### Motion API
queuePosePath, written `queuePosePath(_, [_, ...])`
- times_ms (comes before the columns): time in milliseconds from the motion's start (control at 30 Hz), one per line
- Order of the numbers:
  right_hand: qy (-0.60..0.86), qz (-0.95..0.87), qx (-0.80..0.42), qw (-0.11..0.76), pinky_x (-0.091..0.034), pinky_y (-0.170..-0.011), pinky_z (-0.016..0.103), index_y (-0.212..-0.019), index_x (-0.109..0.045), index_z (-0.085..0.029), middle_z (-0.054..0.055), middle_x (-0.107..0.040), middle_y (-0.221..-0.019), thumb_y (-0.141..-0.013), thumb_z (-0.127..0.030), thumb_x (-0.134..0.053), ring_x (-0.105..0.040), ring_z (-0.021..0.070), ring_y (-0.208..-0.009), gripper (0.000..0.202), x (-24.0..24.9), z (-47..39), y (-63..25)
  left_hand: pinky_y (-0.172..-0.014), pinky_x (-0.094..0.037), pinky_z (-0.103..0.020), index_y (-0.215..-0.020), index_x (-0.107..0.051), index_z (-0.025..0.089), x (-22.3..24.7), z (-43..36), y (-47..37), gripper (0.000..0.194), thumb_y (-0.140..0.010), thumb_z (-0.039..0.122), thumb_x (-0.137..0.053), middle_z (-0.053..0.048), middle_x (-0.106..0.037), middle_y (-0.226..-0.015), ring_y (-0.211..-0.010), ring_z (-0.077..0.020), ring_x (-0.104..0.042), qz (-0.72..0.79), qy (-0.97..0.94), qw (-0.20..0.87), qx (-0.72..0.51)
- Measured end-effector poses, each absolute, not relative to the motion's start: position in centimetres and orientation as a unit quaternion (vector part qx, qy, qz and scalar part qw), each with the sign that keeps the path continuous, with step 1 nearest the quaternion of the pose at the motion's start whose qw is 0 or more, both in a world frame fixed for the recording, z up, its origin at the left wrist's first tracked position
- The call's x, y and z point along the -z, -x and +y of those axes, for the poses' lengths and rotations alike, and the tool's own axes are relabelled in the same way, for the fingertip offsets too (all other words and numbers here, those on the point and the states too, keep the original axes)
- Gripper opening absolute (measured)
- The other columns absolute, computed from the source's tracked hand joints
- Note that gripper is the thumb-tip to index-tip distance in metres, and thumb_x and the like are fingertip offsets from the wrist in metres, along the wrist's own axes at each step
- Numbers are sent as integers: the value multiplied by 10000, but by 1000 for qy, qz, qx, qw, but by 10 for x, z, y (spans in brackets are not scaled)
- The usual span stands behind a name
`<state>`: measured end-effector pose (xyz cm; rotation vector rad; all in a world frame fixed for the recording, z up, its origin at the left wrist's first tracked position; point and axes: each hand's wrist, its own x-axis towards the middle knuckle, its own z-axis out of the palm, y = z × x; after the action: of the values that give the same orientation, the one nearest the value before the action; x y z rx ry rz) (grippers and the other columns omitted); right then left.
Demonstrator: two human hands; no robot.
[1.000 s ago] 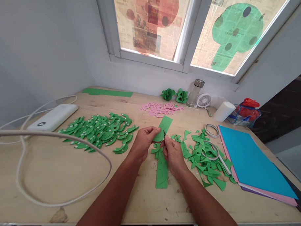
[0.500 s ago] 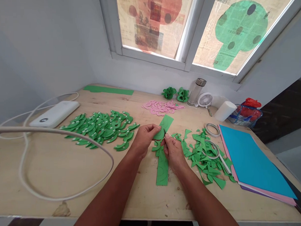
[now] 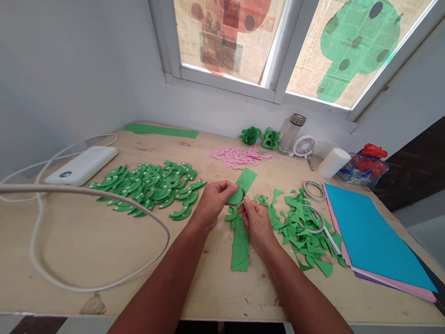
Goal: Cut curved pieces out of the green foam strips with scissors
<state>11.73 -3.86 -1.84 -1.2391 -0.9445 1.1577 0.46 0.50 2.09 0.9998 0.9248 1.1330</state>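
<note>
My left hand [image 3: 219, 201] pinches a green paper strip [image 3: 248, 179] with curved outlines drawn on it. Close beside it, my right hand [image 3: 256, 217] is closed around small scissors, mostly hidden by the fingers; a thin dark blade [image 3: 244, 192] shows against the paper's edge. Under the hands lies another green strip [image 3: 240, 249] with drawn curves, and small cut green pieces [image 3: 231, 215] are by its top. To the left spreads a pile of green crescent-shaped pieces [image 3: 150, 186] with small white patches. Green paper scraps [image 3: 301, 227] are heaped to the right.
A white cable [image 3: 102, 288] loops across the left side near a white power bank [image 3: 82, 165]. Pink cutouts [image 3: 237, 157], a bottle [image 3: 291, 134] and a small fan [image 3: 303, 145] stand behind. A magnifying glass [image 3: 314, 220], tape roll [image 3: 314, 190] and blue sheets [image 3: 374, 235] are right.
The view has shifted very slightly. Both hands keep nearly the same place, and the dark blade shows a little less beside the green strip.
</note>
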Motion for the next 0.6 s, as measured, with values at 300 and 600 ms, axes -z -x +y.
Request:
queuePosePath(300, [525, -400, -501, 560, -108, -366, 236, -589, -546, -184, -98, -302, -361, -764, -636, -577, -191, 66, -356, 485, 21, -37, -119, -513, -390, -223, -568, -616, 145, -19, 6, -5, 331, -564, 428, -787, 22, -540, -538, -515, -93, -436, 414, -434, 610, -518])
queuePosePath(600, [531, -401, -489, 563, -119, -379, 234, -573, -548, -183, -92, -309, -371, -762, -624, -582, -212, 70, -364, 481, 19, -38, -118, -518, -389, -225, -554, -617, 142, -22, 4, -5, 350, -567, 448, -787, 17, -536, -541, -518, -95, -436, 408, -436, 616, -513])
